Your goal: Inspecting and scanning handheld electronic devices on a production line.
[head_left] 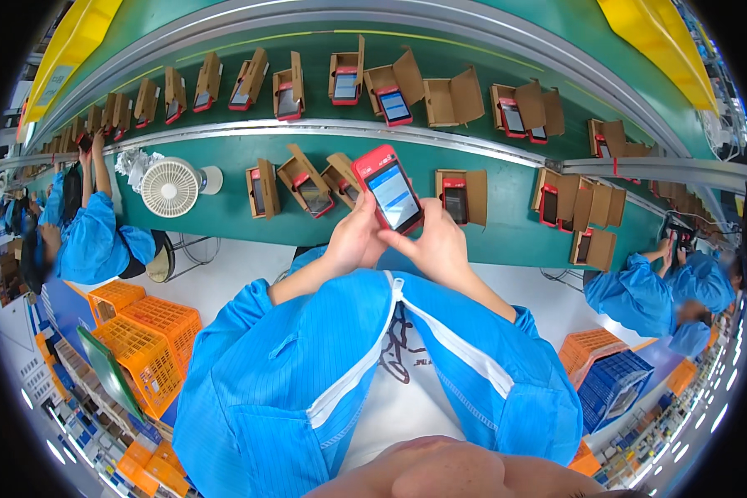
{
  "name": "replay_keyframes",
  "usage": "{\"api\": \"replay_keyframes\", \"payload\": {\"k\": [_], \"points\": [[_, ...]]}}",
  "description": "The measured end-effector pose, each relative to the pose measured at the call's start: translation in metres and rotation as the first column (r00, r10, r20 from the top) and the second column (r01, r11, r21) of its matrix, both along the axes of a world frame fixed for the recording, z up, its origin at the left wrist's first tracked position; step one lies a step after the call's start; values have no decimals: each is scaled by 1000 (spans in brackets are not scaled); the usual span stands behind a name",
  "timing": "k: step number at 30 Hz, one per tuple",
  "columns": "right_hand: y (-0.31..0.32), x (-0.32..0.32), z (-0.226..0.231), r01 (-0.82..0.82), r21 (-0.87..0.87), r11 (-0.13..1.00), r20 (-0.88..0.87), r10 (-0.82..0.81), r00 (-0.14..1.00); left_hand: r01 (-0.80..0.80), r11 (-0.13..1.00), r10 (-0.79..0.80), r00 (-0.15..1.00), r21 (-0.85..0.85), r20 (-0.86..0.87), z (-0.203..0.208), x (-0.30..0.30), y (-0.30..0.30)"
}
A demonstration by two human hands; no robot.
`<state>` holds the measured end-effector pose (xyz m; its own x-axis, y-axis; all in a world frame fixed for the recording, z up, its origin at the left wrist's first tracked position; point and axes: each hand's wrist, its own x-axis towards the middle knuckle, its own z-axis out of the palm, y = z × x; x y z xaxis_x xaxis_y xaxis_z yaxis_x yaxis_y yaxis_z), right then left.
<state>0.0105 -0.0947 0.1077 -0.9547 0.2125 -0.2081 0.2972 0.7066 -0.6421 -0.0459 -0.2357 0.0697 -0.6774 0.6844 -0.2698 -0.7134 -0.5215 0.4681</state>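
Note:
A red handheld payment terminal [393, 196] with a lit screen is held up over the near edge of the green bench. My left hand [353, 239] is closed round its left side and lower end. My right hand [440, 242] grips the lower right corner, with the thumb near the bottom edge. Just behind the terminal, an open cardboard box [339, 176] is partly hidden by it. To the left, another open box [295, 172] holds a red terminal [314, 197]. On the right stands an open box [473, 197] with a dark-screened terminal [455, 203] inside.
A conveyor [440, 54] behind a metal rail [307, 126] carries several open boxes with red terminals. A white fan [171, 187] stands left on the bench [506, 236]. Co-workers in blue [91, 241] work at both sides. Orange crates [153, 328] and a blue crate [610, 386] flank me.

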Motion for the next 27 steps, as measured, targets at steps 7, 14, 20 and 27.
{"api": "replay_keyframes", "payload": {"k": [7,14,20,27], "points": [[18,33,7,-94,-913,397,-124,-51,991,273,945,-281,960,182,17,34,29,-17],[14,57,9,-138,-906,400,-176,-58,983,314,949,-316,939,-35,-136,51,51,-20],[12,64,14,-157,-893,422,-209,-81,975,320,944,-329,930,-82,-162,55,61,-21],[8,64,10,-77,-881,468,-145,-112,983,338,940,-339,918,-40,-205,53,61,-23]]}}
